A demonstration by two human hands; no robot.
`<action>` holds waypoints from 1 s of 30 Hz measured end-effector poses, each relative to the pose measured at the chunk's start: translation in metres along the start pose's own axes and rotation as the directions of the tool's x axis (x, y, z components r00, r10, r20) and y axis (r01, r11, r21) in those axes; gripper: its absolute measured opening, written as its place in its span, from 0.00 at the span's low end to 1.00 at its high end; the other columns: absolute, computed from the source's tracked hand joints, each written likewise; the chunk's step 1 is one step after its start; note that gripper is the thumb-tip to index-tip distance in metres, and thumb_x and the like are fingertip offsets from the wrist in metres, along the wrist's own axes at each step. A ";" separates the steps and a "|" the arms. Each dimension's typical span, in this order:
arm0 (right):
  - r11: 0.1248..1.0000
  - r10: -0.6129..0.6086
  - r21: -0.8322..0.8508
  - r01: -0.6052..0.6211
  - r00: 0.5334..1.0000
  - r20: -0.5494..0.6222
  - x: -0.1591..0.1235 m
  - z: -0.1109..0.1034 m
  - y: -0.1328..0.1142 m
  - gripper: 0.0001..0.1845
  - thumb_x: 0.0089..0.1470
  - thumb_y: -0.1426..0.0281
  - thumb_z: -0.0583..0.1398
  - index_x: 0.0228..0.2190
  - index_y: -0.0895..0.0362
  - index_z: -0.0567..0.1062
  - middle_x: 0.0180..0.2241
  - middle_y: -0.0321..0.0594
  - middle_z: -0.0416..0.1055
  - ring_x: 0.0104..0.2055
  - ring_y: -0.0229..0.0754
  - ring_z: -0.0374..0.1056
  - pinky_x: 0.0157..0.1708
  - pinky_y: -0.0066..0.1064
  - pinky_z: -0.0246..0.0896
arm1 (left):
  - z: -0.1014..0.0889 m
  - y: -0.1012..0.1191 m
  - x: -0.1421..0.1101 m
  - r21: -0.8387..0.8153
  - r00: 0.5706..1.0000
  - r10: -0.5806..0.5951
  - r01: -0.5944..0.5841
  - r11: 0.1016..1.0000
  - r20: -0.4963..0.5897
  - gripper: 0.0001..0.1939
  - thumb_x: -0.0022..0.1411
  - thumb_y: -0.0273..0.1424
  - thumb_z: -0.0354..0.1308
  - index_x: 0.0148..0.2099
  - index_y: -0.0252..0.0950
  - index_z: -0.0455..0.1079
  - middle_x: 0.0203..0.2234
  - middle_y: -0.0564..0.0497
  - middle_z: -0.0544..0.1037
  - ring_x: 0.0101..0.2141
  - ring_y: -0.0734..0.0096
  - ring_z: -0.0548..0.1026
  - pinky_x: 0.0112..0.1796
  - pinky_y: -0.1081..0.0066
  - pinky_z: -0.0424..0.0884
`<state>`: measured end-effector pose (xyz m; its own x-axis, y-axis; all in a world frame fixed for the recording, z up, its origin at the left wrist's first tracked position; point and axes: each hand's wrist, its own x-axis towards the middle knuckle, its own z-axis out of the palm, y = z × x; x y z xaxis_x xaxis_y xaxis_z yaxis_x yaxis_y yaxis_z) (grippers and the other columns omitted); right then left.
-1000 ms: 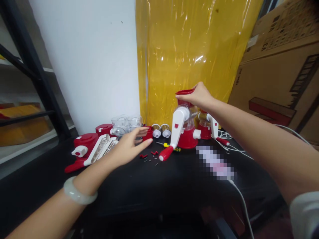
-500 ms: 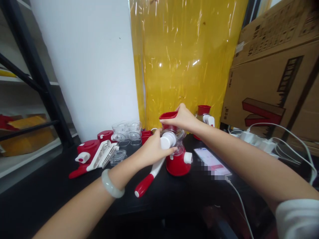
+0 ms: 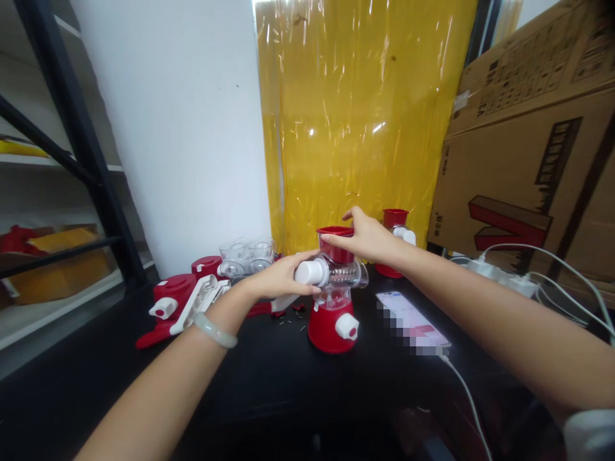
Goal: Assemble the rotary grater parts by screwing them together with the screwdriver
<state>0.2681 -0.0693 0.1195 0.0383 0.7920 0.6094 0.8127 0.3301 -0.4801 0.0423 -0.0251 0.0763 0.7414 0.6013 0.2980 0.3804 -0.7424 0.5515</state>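
Note:
A rotary drum grater (image 3: 331, 330) stands upright on the black table, with a red base, a clear body and a ribbed metal drum showing inside. My left hand (image 3: 273, 276) closes round the white crank hub (image 3: 307, 273) on its left side. The crank's red handle (image 3: 259, 310) points left, partly behind my left wrist. My right hand (image 3: 368, 240) grips the red hopper (image 3: 335, 250) on top, thumb across the front and fingers at the back rim. A white knob (image 3: 346, 326) on the base faces me.
Left lie red bases (image 3: 175, 291), white crank arms (image 3: 199, 301) and clear bodies (image 3: 247, 256). Small metal pins (image 3: 288, 320) are scattered behind the grater. A second grater (image 3: 394, 218) stands back right. A phone (image 3: 413, 320) with a cable and a large carton (image 3: 519, 166) are at right.
The grater has turned so its drum side and base knob face me more. The crank handle has swung from front to back left. Both hands stay on the grater.

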 end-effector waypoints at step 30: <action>0.975 -0.098 0.218 0.033 0.950 0.297 0.113 0.060 0.054 0.06 0.48 0.78 0.64 0.27 0.58 0.71 0.26 0.38 0.74 0.29 0.36 0.69 0.32 0.28 0.62 | 0.039 -0.003 -0.065 0.326 0.960 -0.268 0.278 0.904 -0.075 0.26 0.61 0.45 0.57 0.57 0.37 0.61 0.40 0.43 0.77 0.39 0.51 0.76 0.37 0.62 0.67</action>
<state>0.2810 0.0690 0.1248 -0.2160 0.8724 0.4386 0.6672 0.4598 -0.5861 0.0144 -0.0735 0.0251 0.5686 0.7988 0.1964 0.7299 -0.6001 0.3273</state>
